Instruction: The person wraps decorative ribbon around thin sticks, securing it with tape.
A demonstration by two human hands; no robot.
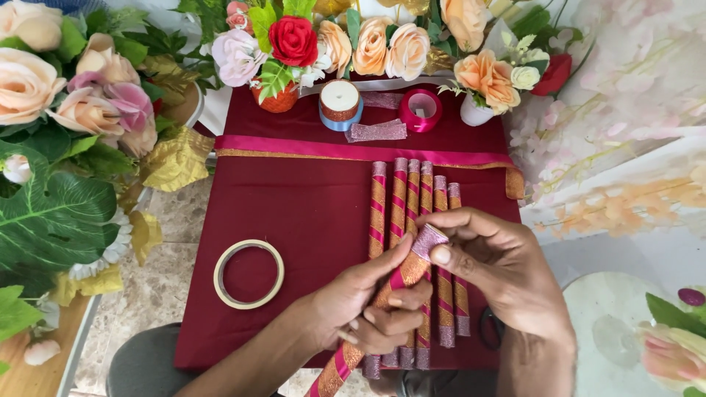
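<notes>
Up close, I see my left hand [368, 301] gripping a ribbon-wrapped stick [390, 290] around its middle, while my right hand [500, 265] pinches its glittery pink top end between thumb and fingers. Both hands sit together over the near right part of a maroon cloth [294, 206]. Beneath them lie a row of finished sticks [412, 191], side by side and touching. Open cloth stretches to the left, holding only a tape ring [248, 273]. Along the far edge runs a pink ribbon strip [331, 149], then ribbon spools [340, 103] and a small orange pot [278, 98] holding a red rose [293, 40]. Artificial flowers [66, 95] crowd the left and far sides.
</notes>
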